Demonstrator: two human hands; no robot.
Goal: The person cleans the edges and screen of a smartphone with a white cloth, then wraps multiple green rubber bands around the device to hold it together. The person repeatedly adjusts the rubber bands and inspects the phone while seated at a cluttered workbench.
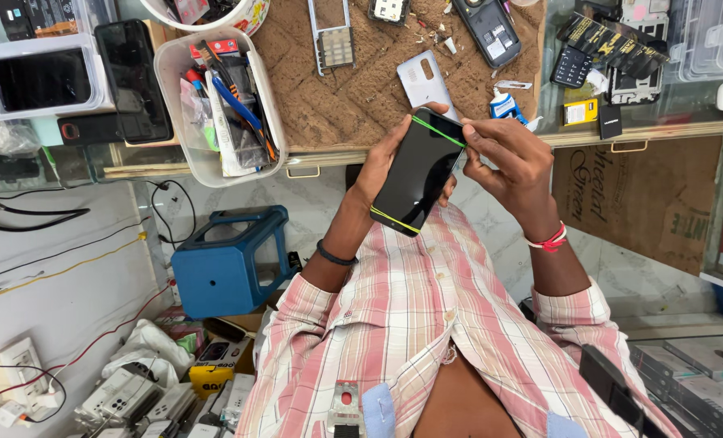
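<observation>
Just below the brown mat [361,89], the left hand [381,162] grips a black phone [418,172]. The right hand [511,158] pinches its green band [438,131].

**One camera, worn on my head**

There is a single view, so nothing overlaps with another. It sits on my head and looks steeply down along my chest, my checked shirt [426,324] filling the lower middle. My left hand [386,166] and right hand [511,162] sit close, near the centre. The brown work mat [361,89] lies along the top edge, farther off. The floor and blue stool [227,264] show lower left.
</observation>
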